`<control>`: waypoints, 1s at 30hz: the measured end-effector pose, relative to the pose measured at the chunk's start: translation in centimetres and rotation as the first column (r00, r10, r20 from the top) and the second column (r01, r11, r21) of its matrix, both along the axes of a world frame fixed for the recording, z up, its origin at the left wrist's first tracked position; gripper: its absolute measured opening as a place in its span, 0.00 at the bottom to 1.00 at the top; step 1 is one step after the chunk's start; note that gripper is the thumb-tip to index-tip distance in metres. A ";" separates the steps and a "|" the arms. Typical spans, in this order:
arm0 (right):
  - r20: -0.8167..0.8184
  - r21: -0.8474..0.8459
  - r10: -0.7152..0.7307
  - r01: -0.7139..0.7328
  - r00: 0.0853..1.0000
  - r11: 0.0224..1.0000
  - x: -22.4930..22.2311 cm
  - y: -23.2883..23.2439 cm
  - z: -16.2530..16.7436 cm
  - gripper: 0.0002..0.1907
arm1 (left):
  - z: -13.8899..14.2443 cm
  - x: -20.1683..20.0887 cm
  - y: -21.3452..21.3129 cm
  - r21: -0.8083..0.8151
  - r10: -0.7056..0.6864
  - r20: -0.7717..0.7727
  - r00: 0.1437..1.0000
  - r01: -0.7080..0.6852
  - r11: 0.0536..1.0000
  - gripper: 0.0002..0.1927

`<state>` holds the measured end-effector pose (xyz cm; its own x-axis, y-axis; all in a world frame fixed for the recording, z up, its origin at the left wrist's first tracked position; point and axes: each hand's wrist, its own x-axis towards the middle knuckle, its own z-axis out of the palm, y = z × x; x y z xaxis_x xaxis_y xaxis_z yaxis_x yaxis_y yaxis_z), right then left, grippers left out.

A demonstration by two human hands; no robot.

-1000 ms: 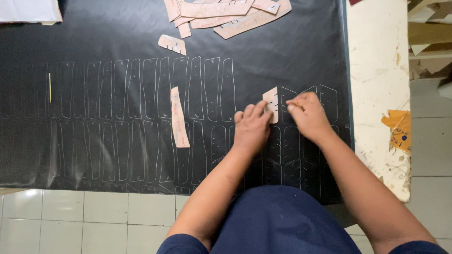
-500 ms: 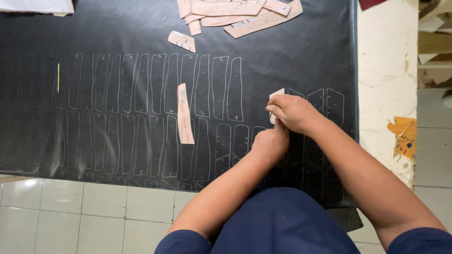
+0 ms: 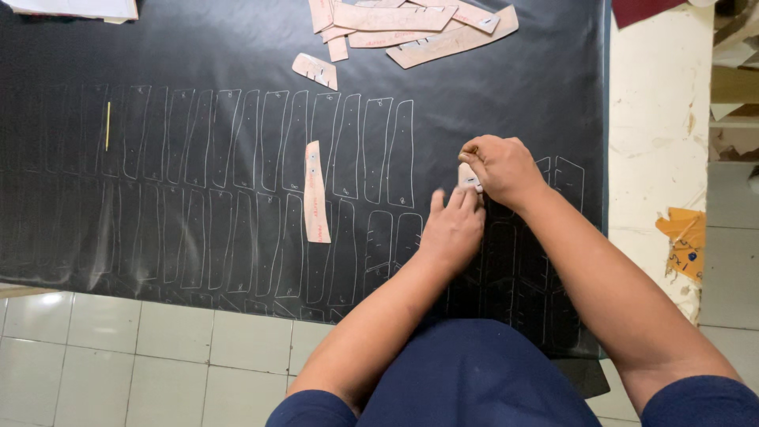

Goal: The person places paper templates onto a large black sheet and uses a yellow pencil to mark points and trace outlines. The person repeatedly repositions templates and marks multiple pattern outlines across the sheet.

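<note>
Small pale template (image 3: 468, 177) lying on black sheet (image 3: 198, 47), near its right edge, pinned under left hand (image 3: 452, 229) fingertips, fingers extended flat; right hand (image 3: 500, 166) curling closed at its upper edge, whether gripping anything impossible to tell. Sheet covering cream table (image 3: 656, 119), white tiled floor (image 3: 118, 356) showing below. Long template (image 3: 315, 192) lying mid-sheet, pile of templates (image 3: 411, 28) crowding top edge, yellow stick (image 3: 108, 125) resting far left.
</note>
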<state>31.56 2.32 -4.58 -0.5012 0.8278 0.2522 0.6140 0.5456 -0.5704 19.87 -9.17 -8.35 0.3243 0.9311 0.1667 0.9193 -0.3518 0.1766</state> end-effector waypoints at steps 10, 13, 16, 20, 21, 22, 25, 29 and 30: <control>0.094 0.054 -0.054 0.049 0.994 0.997 2.2 0.9 -0.4 0.10 | -0.4 -1.6 1.8 -0.062 0.004 0.169 0.986 0.006 0.998 0.09; 0.131 0.043 -0.123 0.118 0.984 0.992 2.9 1.0 -0.2 0.11 | -0.6 -1.9 1.7 -0.031 0.010 0.227 0.974 -0.003 1.000 0.10; 0.135 0.045 -0.147 0.142 0.980 0.989 3.0 0.7 0.0 0.11 | -0.7 -2.0 1.8 -0.033 0.017 0.217 0.976 -0.010 0.999 0.12; 0.122 -0.049 -0.142 0.149 0.982 0.988 3.1 -0.3 0.2 0.11 | -0.9 -2.1 1.9 -0.100 0.043 0.201 0.979 -0.023 0.995 0.12; 0.139 -0.090 -0.141 0.154 0.980 0.984 3.2 -0.7 0.2 0.12 | -0.9 -2.1 2.0 -0.097 0.044 0.202 0.978 -0.025 0.995 0.13; 0.158 -0.131 -0.138 0.159 0.978 0.979 3.3 -1.0 0.2 0.12 | -0.9 -2.1 2.1 -0.094 0.046 0.204 0.978 -0.027 0.995 0.13; 0.064 -0.109 -0.127 0.133 0.990 0.985 3.3 -1.5 0.2 0.11 | -0.7 -2.3 2.4 -0.105 0.057 0.218 0.974 -0.034 0.994 0.13; 0.031 -0.146 -0.101 0.105 0.994 0.984 3.4 -1.4 0.0 0.11 | -0.3 -2.5 2.4 -0.132 0.067 0.240 0.969 -0.036 0.991 0.11; 0.035 -0.142 -0.114 0.118 0.993 0.983 3.6 -1.4 0.1 0.11 | -0.1 -2.5 2.4 -0.138 0.070 0.243 0.967 -0.037 0.990 0.11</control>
<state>35.17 0.91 -4.52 -0.4046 0.9073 0.1146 0.6845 0.3836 -0.6199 17.33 -6.79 -8.49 0.2377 0.9650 0.1105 0.8582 -0.2619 0.4415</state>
